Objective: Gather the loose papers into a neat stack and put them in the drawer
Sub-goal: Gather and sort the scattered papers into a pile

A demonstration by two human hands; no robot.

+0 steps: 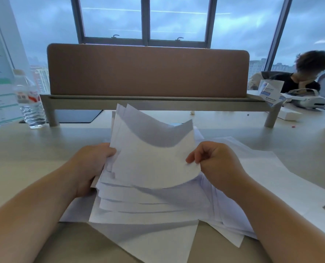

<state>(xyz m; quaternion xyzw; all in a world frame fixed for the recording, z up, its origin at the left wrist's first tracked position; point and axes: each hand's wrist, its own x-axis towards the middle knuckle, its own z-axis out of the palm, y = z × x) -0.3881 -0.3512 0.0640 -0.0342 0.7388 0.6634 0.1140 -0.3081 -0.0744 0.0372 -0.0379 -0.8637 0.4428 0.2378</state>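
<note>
item: loose papers, part gathered. landmark: desk partition (pixel 148 70), brown, standing on a raised shelf (pixel 158 103). a held bundle of sheets (pixel 154 152) is lifted nearside of the partition, edges uneven and fanned, top corners curling toward it. left hand (pixel 93 164) grips the bundle's left edge, fingers curled behind the sheets; right hand (pixel 213 162) pinches the right edge of the front sheet between thumb and fingertips. beneath and nearer the viewer than the bundle, scattered sheets (pixel 271 179) lie overlapping on the desk (pixel 25 158), spreading to the right and to the near edge. progress, judged: gathering begun, not finished; many sheets are ungathered, the bundle is not squared, and nothing is stowed. drawer: not in view, possibly below the desk edge. also: water bottle (pixel 29 103) at the partition's left end; white headset (pixel 308 100) and a seated person (pixel 298 76) past its right end.
</note>
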